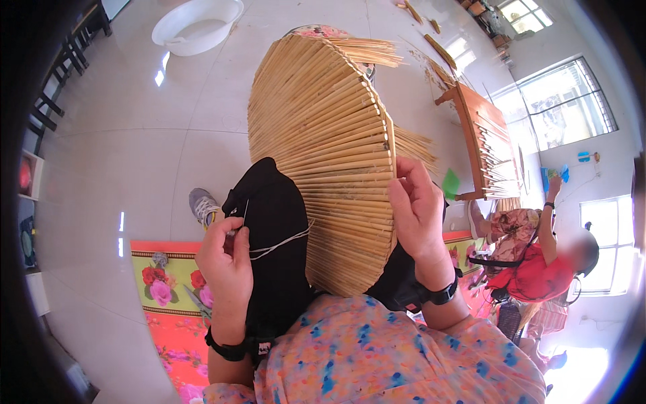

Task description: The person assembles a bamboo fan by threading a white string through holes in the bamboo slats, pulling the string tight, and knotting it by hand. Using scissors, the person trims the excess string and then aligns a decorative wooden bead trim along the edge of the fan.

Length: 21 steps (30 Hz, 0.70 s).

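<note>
"What lies farthest over on your left?"

"A floral mat (168,330) at the lower left of the frame, and a white basin (198,28) on the tiled floor at the upper left. A grey shoe (202,206) shows between them."

"And your left hand (226,259)?"

"Left of centre, in front of your black-clad leg. Your thumb and fingers pinch a thin needle (246,207), its tip pointing up. Pale thread (296,236) runs from near that hand toward the reed panel (323,114)."

"Where is that panel?"

"Mid-frame, reaching from the upper centre down to your lap. Its stalks lie side by side, spreading like a fan, with a bound edge along the right."

"Your right hand (418,212)?"

"Just right of centre, thumb and fingers closed on that bound edge."

"Beyond it?"

"At the upper right, a brown wooden table (469,135) with loose stalks (496,158) on it; below, at the right, a seated person (538,279) in a red top, one arm raised."
</note>
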Each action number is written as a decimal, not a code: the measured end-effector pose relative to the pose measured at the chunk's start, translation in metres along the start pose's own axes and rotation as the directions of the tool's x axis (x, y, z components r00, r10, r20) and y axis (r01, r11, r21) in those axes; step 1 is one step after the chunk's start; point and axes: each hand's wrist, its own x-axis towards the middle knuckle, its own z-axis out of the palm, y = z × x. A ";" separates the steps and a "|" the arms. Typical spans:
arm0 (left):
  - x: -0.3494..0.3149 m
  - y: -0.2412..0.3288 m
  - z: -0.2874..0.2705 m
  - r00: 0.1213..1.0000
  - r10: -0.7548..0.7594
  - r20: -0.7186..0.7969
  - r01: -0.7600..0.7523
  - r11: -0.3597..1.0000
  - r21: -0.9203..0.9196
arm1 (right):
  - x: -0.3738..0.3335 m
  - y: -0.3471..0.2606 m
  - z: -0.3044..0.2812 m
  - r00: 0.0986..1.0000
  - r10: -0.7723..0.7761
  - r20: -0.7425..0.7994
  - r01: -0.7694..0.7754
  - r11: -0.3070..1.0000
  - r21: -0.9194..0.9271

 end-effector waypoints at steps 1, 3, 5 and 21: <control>0.000 0.001 -0.001 1.000 -0.004 -0.004 0.004 1.000 -0.004 | 0.000 0.001 0.002 1.000 -0.002 0.006 0.002 1.000 -0.004; 0.001 0.005 -0.006 0.998 0.020 0.055 -0.025 0.996 0.085 | 0.000 0.001 0.005 0.999 -0.023 -0.041 0.024 1.000 0.006; 0.002 0.027 -0.013 0.982 0.190 0.011 -0.182 0.916 0.358 | 0.001 0.000 0.005 0.998 -0.037 -0.041 0.036 0.999 -0.022; 0.036 0.098 0.095 0.850 0.507 0.146 -0.465 0.851 -0.244 | -0.001 0.005 0.008 0.995 -0.068 -0.074 0.067 0.997 -0.024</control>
